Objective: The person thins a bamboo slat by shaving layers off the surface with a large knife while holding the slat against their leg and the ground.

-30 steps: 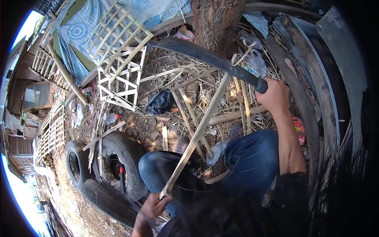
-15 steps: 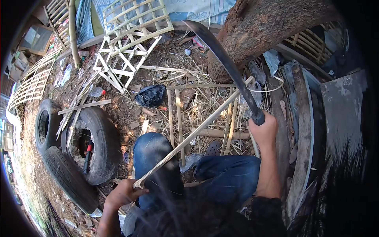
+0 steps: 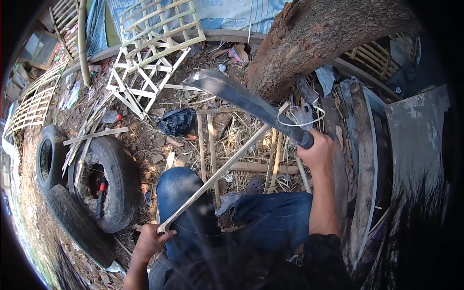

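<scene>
Critically, with the right hand (image 3: pixel 316 152) clenched on the machete (image 3: pixel 246 102) and the left hand (image 3: pixel 150 241) pinching the bamboo strip (image 3: pixel 217 176) across the knee (image 3: pixel 181 186), a glancing stroke could strike that knee.

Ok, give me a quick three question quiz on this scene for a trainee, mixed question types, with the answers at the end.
1. True or false: the right hand grips the handle of a long machete with its blade raised over the ground litter.
2. Multiple choice: what does the left hand hold? A) a tyre B) the near end of a long bamboo strip C) a black bag
3. Short answer: what lies on the ground to the person's left?

Key
1. True.
2. B. The strip slants up from that hand across the knee toward the blade.
3. Old tyres, with a white lattice panel beyond them.
</scene>
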Demonstrator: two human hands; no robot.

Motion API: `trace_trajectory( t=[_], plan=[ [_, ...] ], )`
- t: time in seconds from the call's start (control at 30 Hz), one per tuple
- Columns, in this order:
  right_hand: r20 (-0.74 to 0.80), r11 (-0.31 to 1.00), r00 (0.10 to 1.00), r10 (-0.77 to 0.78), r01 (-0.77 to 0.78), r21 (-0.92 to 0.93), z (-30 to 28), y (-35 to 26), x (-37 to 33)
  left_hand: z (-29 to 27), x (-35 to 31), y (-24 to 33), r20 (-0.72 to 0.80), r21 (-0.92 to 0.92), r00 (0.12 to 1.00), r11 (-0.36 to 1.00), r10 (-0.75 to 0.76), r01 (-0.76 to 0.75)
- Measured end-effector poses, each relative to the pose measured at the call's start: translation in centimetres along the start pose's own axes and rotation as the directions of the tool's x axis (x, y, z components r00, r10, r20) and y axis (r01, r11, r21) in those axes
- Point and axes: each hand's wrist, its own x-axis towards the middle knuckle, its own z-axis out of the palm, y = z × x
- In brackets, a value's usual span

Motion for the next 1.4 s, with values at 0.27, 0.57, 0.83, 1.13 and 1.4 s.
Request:
trace_trajectory(
  t=[0.27,0.57,0.83,1.13,1.4],
  plan=[
    [0.128,0.947,0.951,-0.283,0.255,0.196,0.8,-6.7,-2.2,-0.9,0.1,1.7,0.082,-0.065,0.988,0.988,-0.135,0.14],
    [0.079,0.993,0.994,0.079,-0.086,0.086,0.7,-4.7,-1.0,-0.7,0.4,0.2,-0.083,-0.114,0.997,0.994,-0.004,-0.006],
    [0.197,0.932,0.919,-0.34,0.302,0.201,2.0,-6.9,-2.6,-0.8,0.3,1.4,0.025,-0.048,0.975,0.974,-0.222,0.223],
    [-0.055,0.857,0.873,0.484,-0.486,-0.171,-0.7,1.7,2.2,-0.3,0.2,-1.4,-0.073,-0.067,0.993,0.994,-0.087,0.083],
    [0.233,0.893,0.907,0.351,-0.399,0.208,0.2,-0.9,-1.2,-0.8,0.4,0.3,-0.006,0.057,0.998,0.997,-0.056,0.056]
  ],
)
